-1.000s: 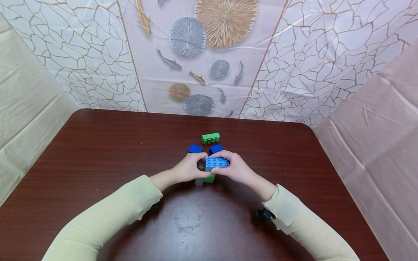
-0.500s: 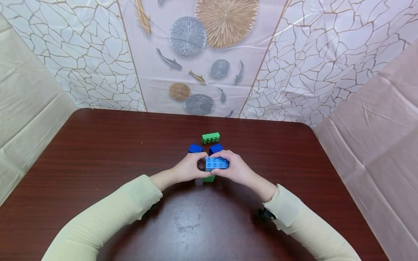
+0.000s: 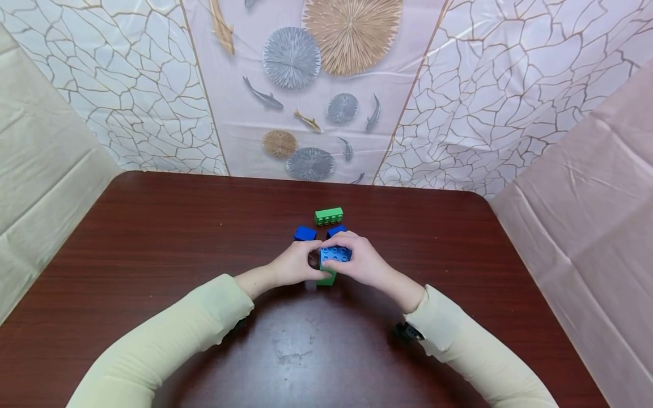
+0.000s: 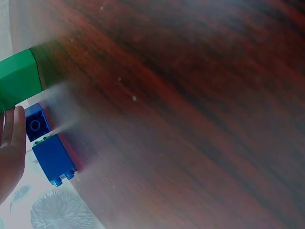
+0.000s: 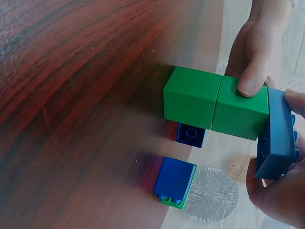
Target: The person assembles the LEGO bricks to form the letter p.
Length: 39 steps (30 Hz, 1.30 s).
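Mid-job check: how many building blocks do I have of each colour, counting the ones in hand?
Green: 3 (lower stacked block, upper stacked block, far block)
Dark blue: 2 (left dark block, right dark block, as the head view shows them)
Lighter blue: 1 (block in the right hand, the lighter block)
Total: 6

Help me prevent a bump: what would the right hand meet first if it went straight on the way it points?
Probably the left hand, just ahead in the head view. The right hand, pinching the light blue brick, looks slightly higher, so it might pass above; depth is unclear.
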Each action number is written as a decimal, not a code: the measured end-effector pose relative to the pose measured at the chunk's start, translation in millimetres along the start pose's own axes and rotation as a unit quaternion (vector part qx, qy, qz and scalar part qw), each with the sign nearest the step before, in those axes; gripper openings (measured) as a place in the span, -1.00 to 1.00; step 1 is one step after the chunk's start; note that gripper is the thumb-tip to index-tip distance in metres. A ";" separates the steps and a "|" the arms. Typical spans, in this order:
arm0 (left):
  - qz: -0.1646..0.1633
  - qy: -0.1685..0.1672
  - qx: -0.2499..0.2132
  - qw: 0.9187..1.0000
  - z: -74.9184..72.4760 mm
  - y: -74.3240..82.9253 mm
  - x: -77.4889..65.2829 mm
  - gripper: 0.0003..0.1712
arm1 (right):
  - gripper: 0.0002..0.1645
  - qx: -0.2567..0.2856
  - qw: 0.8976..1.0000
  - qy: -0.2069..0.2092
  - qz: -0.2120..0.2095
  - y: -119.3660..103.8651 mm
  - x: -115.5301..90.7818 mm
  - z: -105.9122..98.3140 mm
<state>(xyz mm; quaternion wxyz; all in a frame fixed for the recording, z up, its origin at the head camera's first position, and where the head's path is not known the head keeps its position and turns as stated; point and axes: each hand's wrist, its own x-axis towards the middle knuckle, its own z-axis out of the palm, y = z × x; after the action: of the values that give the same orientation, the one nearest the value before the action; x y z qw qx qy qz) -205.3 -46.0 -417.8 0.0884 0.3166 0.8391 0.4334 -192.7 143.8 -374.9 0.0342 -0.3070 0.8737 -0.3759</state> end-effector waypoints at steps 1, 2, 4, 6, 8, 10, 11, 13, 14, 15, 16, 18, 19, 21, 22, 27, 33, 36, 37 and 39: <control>0.001 0.000 -0.001 1.000 0.0 0.0 0.1 -0.49 | -0.62 -0.002 1.000 -0.002 0.000 -0.4 0.3 -0.2; 0.003 0.000 -0.001 1.000 -0.1 0.0 0.2 -0.50 | -0.61 -0.005 1.000 -0.004 -0.002 -1.0 0.8 -0.6; 0.005 0.000 -0.003 1.000 -0.6 0.3 0.5 -0.51 | -0.61 -0.010 1.000 -0.010 -0.006 -2.4 2.0 -1.9; 0.007 -0.002 -0.005 1.000 -0.8 0.6 1.0 -0.52 | -0.61 -0.014 1.000 -0.017 -0.008 -3.6 2.8 -3.4; 0.008 -0.003 -0.006 1.000 -0.9 0.8 1.3 -0.51 | -0.61 -0.017 1.000 -0.023 -0.006 -4.3 3.0 -4.9; 0.009 -0.005 -0.007 1.000 -0.8 0.8 1.6 -0.49 | -0.60 -0.020 0.999 -0.028 0.001 -3.4 2.5 -5.8; 0.009 -0.005 -0.006 1.000 -0.6 0.5 1.8 -0.48 | -0.59 -0.021 0.999 -0.030 0.005 -2.8 1.8 -6.2; 0.006 -0.008 -0.005 1.000 -0.1 0.1 2.1 -0.46 | -0.57 -0.021 0.999 -0.036 0.015 -1.4 -0.2 -7.4; 0.004 -0.009 -0.005 1.000 0.3 -0.2 2.2 -0.46 | -0.56 -0.019 0.999 -0.039 0.018 -0.6 -1.5 -8.1; 0.001 -0.010 -0.005 1.000 0.6 -0.6 2.3 -0.48 | -0.54 -0.019 0.999 -0.042 0.022 0.6 -2.9 -8.7; -0.001 -0.012 -0.006 1.000 0.9 -1.1 2.3 -0.50 | -0.52 -0.019 0.999 -0.045 0.025 1.6 -4.5 -9.5; -0.008 -0.015 -0.013 1.000 1.1 -1.7 2.1 -0.55 | -0.49 -0.022 0.998 -0.047 0.025 4.1 -7.8 -11.1; -0.012 -0.016 -0.016 1.000 0.9 -2.0 1.7 -0.58 | -0.48 -0.024 0.998 -0.047 0.024 6.4 -9.4 -11.5; -0.022 -0.016 -0.019 0.999 0.1 -2.5 0.3 -0.62 | -0.47 -0.023 0.999 -0.042 0.023 10.4 -11.9 -11.7; -0.026 -0.015 -0.019 0.999 -0.3 -2.6 -0.4 -0.62 | -0.47 -0.021 0.999 -0.038 0.022 12.2 -13.0 -11.8; -0.032 -0.013 -0.012 0.999 -2.1 -1.7 -2.4 -0.62 | -0.52 0.003 0.999 -0.022 0.023 18.0 -15.0 -10.6; -0.030 -0.017 -0.017 0.999 -1.9 -1.6 -1.6 -0.62 | -0.56 -0.013 1.000 -0.022 0.014 19.6 -14.2 -10.0; -0.029 -0.018 -0.018 0.999 -2.4 -1.7 -1.6 -0.62 | -0.56 -0.021 0.999 -0.022 0.013 19.6 -13.8 -10.1; -0.029 -0.018 -0.018 0.999 -2.5 -1.7 -1.5 -0.62 | -0.55 -0.021 0.999 -0.022 0.014 19.3 -13.8 -10.1; -0.029 -0.018 -0.019 0.999 -2.3 -2.3 -1.4 -0.62 | -0.55 -0.018 0.999 -0.022 0.020 19.1 -14.1 -9.7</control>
<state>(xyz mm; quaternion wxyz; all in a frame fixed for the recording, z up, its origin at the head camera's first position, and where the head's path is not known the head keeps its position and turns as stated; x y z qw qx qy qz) -206.2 -49.4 -418.4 0.1215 0.2983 0.8380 0.4406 -193.9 168.0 -383.3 0.0551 -0.2983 0.8854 -0.3522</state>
